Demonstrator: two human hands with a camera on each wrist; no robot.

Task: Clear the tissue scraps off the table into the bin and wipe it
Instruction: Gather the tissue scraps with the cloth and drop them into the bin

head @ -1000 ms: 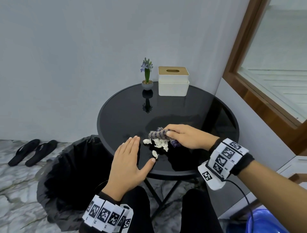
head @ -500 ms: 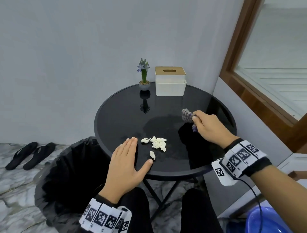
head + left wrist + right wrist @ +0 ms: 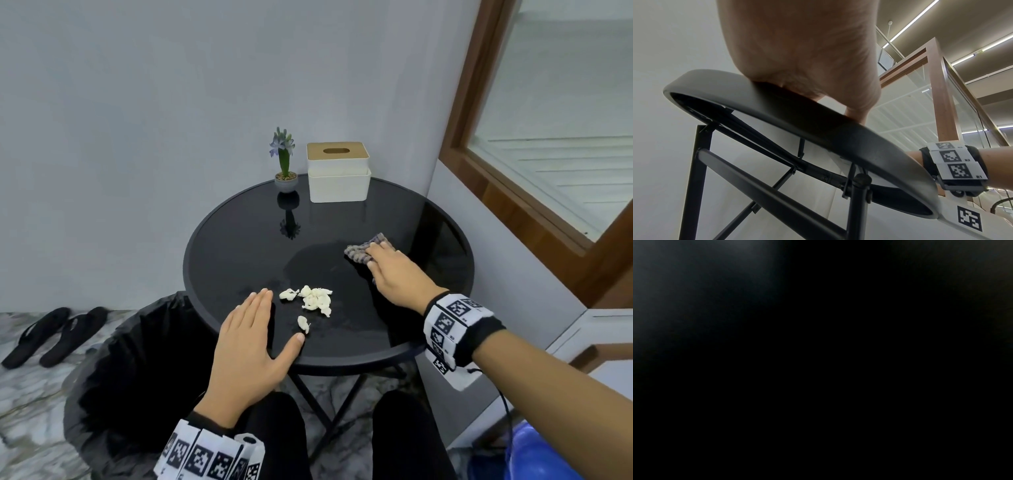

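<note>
White tissue scraps (image 3: 317,299) lie in a small heap on the round black table (image 3: 239,240), with one loose scrap (image 3: 303,323) nearer the front edge. My left hand (image 3: 267,322) rests flat at the table's near-left edge, fingers straight, just left of the scraps; from below, the palm (image 3: 807,56) sits on the table rim (image 3: 838,129). My right hand (image 3: 387,267) presses flat on a grey-purple cloth (image 3: 359,251) on the right side of the table. The black-lined bin (image 3: 137,359) stands below the left edge. The right wrist view is dark.
A white tissue box (image 3: 338,171) and a small potted flower (image 3: 285,164) stand at the table's back. Black slippers (image 3: 51,335) lie on the marble floor at left. A blue basin (image 3: 548,455) sits at lower right, beside a wood-framed window (image 3: 513,212).
My right hand has drawn the cloth away from the scraps to the right, lifted it, and now presses it down on the table. The left hand has stayed put.
</note>
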